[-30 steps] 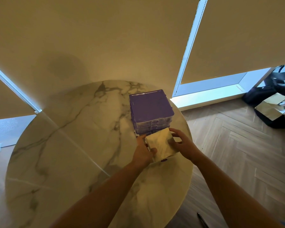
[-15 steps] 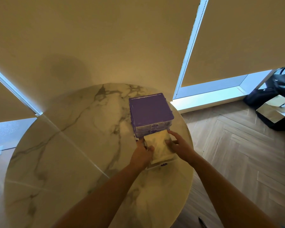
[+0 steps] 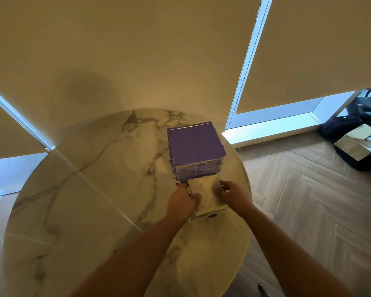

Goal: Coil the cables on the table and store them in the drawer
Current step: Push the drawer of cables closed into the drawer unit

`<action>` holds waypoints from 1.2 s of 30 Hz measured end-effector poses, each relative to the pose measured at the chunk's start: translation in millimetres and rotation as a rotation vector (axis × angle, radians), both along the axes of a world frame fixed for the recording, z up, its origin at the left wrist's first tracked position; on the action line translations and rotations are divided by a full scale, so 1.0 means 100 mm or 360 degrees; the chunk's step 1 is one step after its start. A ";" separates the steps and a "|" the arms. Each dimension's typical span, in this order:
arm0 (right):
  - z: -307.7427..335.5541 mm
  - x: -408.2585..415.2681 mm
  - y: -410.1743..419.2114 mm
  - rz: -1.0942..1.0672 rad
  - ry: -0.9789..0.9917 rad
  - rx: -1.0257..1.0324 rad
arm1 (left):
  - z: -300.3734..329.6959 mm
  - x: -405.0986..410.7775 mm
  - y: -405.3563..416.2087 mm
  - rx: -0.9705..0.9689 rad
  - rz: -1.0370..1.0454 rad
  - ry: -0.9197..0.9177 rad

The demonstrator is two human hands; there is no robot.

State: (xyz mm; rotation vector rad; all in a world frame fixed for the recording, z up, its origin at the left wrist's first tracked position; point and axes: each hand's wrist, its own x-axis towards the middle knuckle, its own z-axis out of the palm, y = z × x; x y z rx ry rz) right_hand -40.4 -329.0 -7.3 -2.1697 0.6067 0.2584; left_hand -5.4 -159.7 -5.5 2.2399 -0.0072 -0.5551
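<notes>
Head view. Room: we record two cream roller blinds (image 3: pixel 120 50) of matte fabric behind the table, a beaded pull chain hanging between them, and herringbone wood flooring (image 3: pixel 308 200) to the right. On the floor at far right we count one black bag (image 3: pixel 351 123) and one open cardboard box (image 3: pixel 360 142).

Surface: one round table (image 3: pixel 84 200), glossy white marble with grey veining, crossed by one thin bright line of light.

Item 1: one purple drawer unit (image 3: pixel 195 144), square, plastic, flat-topped, standing on the far right part of the table. We count three translucent drawer fronts stacked at its near face; the two upper ones sit flush.

Item 2: one drawer (image 3: pixel 206 195), the lowest, pulled out toward the near side. It is a clear, shallow tray, so the marble shows through its floor; one small dark knob sits on its near front panel. We cannot tell whether cables lie inside it, and we see none on the tabletop.

Item 3: left hand (image 3: pixel 181 203), at the drawer's left edge, fingers curled over the rim, thumb resting inside; it grasps the drawer wall.

Item 4: right hand (image 3: pixel 234 195), at the drawer's right edge, fingers bent onto the rim, gripping that side.

Both bare forearms reach in from the near edge.
</notes>
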 end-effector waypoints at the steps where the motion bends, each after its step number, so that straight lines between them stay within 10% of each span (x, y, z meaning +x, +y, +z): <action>1: 0.00 -0.01 0.01 -0.0031 -0.0017 -0.0021 | -0.01 0.00 -0.01 0.0039 -0.0018 -0.0018; 20: -0.04 -0.05 0.19 -0.0215 -0.0109 -0.0202 | 0.09 0.05 0.03 0.0566 -0.0125 -0.0216; 36: -0.07 0.12 0.04 -0.0255 0.0093 -0.0166 | 0.06 0.28 0.09 0.0575 -0.0082 0.0203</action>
